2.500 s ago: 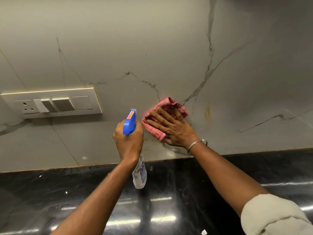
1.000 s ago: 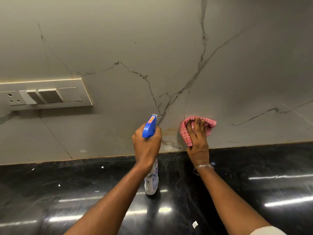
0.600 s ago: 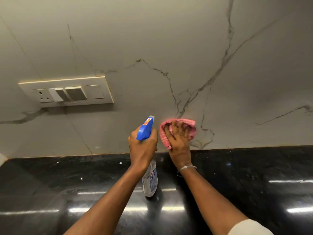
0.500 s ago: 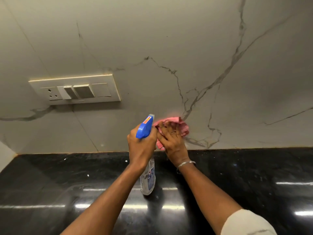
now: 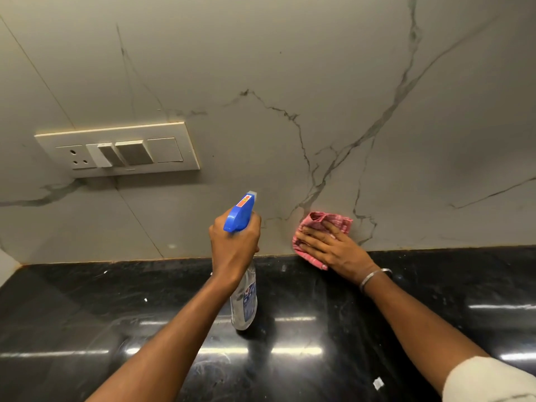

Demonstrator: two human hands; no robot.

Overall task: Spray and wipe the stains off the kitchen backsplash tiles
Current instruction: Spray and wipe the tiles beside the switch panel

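**Backsplash wipe: hands and clearances**

Left hand [image 5: 233, 245]: fist closed round neck of spray bottle [image 5: 243, 297], nozzle aimed at tiles [image 5: 290, 68], arm extended. Right hand [image 5: 333, 246]: flat, fingers spread, pressing pink cloth [image 5: 311, 223] on tile just above the black surface [image 5: 87, 314], at the wall joint. Bangle [image 5: 374, 278] at wrist. Switch plate [image 5: 119, 149] well left; open tile right of cloth.

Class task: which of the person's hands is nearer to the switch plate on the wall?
Left. The left hand, gripping the spray bottle, is below and right of the switch plate. The right hand, pressing the pink cloth, is farther right.
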